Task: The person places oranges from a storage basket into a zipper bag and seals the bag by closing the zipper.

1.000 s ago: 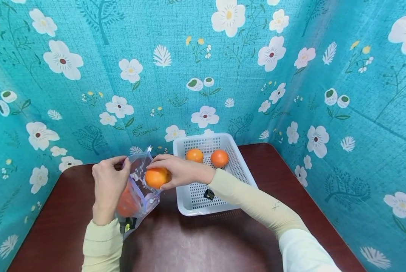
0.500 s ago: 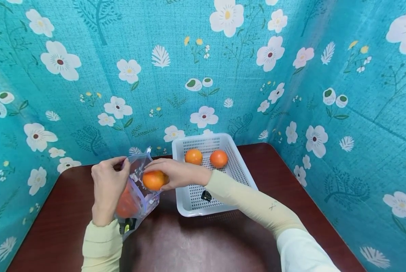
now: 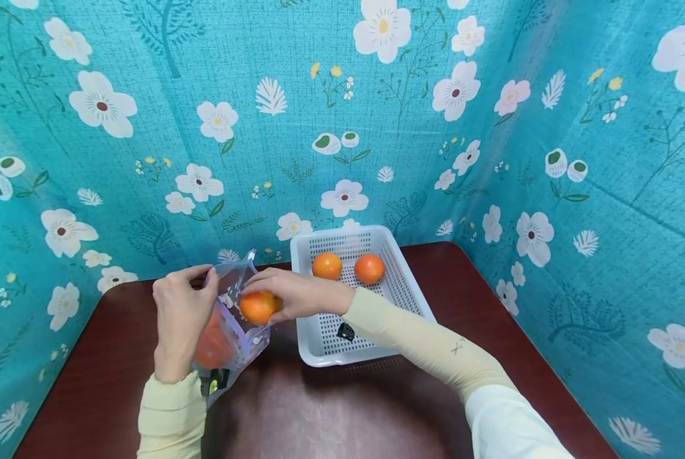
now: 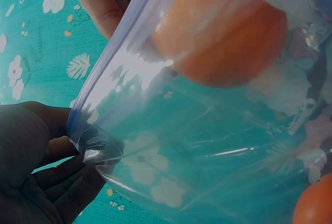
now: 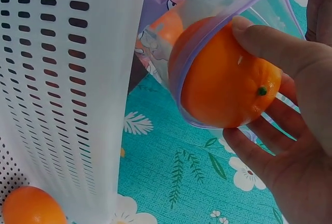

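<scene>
My left hand (image 3: 184,309) pinches the rim of a clear zip bag (image 4: 207,151) with a purple edge, thumb against fingers at one corner. In the right wrist view, an orange (image 5: 228,84) with a green stem end sits partly inside the bag's mouth. Around its outer side curl the thumb and fingers of my right hand (image 5: 311,115). Through the plastic in the left wrist view, the same orange shows at the top and another orange (image 4: 314,203) lies deeper in the bag. In the head view, orange fruit (image 3: 213,344) shows through the bag below my left hand.
Right of the bag stands a white perforated basket (image 3: 313,358) holding two oranges, one (image 3: 327,266) beside the other (image 3: 369,269). My right forearm crosses over it. The dark red table (image 3: 319,408) meets a blue flowered cloth (image 3: 285,146) behind.
My right hand has moved slightly left and down with the orange, deeper into the bag's mouth. The left hand keeps its hold on the rim, almost still.
</scene>
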Demonstrator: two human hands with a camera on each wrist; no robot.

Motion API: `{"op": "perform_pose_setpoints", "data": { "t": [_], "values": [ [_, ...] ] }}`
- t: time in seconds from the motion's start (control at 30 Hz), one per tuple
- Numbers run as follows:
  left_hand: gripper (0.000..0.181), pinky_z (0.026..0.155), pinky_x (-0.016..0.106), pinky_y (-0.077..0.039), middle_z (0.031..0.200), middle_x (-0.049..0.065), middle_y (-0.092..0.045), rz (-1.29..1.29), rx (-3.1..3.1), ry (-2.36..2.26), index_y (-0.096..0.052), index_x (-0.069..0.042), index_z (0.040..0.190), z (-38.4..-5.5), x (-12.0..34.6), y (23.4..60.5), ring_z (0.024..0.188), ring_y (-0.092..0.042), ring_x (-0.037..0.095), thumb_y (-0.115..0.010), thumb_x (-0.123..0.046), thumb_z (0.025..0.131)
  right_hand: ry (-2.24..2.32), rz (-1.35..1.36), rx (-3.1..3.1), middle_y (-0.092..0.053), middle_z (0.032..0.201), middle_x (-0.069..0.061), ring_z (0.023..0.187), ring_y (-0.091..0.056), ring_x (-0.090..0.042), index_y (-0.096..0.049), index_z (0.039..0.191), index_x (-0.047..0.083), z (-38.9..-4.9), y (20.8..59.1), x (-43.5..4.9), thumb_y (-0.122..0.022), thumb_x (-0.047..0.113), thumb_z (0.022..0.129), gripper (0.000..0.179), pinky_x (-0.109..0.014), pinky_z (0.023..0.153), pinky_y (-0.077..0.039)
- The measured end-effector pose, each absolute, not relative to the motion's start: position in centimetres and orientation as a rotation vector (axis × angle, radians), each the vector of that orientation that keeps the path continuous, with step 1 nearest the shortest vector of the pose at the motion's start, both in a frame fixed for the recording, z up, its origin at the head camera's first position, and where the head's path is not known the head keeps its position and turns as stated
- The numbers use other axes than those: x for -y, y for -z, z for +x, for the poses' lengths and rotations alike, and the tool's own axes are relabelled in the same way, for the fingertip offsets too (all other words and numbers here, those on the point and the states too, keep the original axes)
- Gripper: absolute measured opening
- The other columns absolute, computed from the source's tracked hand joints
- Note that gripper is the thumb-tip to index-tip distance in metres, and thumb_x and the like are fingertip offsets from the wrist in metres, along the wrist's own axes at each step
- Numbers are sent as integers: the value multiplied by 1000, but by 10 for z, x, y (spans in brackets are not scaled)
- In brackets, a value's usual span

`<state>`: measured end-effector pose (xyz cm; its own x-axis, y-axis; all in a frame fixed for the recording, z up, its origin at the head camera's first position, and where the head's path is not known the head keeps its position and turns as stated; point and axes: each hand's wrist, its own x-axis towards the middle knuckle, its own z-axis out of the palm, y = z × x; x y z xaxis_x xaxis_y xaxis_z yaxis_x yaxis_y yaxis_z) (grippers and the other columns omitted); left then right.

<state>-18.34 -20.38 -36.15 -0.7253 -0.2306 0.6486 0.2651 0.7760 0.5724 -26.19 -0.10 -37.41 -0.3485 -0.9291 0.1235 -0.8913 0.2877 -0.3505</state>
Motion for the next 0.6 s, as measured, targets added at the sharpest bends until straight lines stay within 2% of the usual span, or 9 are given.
{"op": "perform_pose_setpoints", "data": {
  "t": [0.37, 0.6],
  "values": [
    [15, 68, 54, -60, 81, 23, -74, -12, 2222, 859, -78, 7, 97, -182, 207, 362, 69, -71, 37, -72, -5, 91, 536, -1713, -2399, -54, 148, -5, 138, -45, -19, -54, 146, 9, -261, 371, 8, -81, 22, 88, 65, -22, 117, -32],
    [16, 69, 53, -60, 81, 23, -74, -17, 2227, 867, -78, 6, 97, -180, 208, 362, 70, -71, 37, -72, -7, 91, 519, -1724, -2397, -53, 150, -4, 142, -42, -20, -53, 146, 8, -261, 375, 12, -81, 20, 88, 66, -24, 119, -29]
  ]
}}
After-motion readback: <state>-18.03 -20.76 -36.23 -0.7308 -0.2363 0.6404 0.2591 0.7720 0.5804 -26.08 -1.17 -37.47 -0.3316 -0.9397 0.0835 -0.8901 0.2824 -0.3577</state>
